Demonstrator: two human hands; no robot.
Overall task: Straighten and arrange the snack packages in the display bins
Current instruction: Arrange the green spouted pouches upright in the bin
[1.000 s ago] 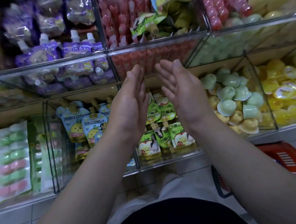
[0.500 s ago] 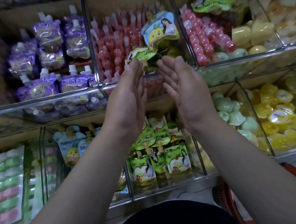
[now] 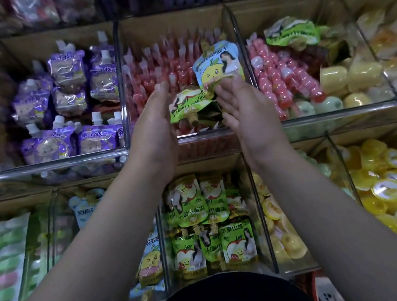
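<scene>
Clear display bins hold snack packages. In the upper middle bin (image 3: 215,132), on top of red jelly sticks (image 3: 173,62), lie a green spout pouch (image 3: 189,103), upside down, and a light-blue pouch (image 3: 219,66) standing tilted. My left hand (image 3: 154,128) is raised with straight fingers, its palm against the green pouch's left side. My right hand (image 3: 244,111) faces it, fingers straight, fingertips touching the blue pouch's lower edge. Neither hand grips anything.
Purple spout pouches (image 3: 69,100) fill the upper left bin. Pink bead sticks (image 3: 283,77) and yellow jelly cups (image 3: 356,75) lie at upper right. Below are green apple pouches (image 3: 210,225), blue pouches (image 3: 86,208), yellow cups (image 3: 382,187) and pastel packs (image 3: 3,256).
Both hands rose from in front of the lower bin to the upper middle bin. They now touch the green and blue pouches there. The view tilted upward.
</scene>
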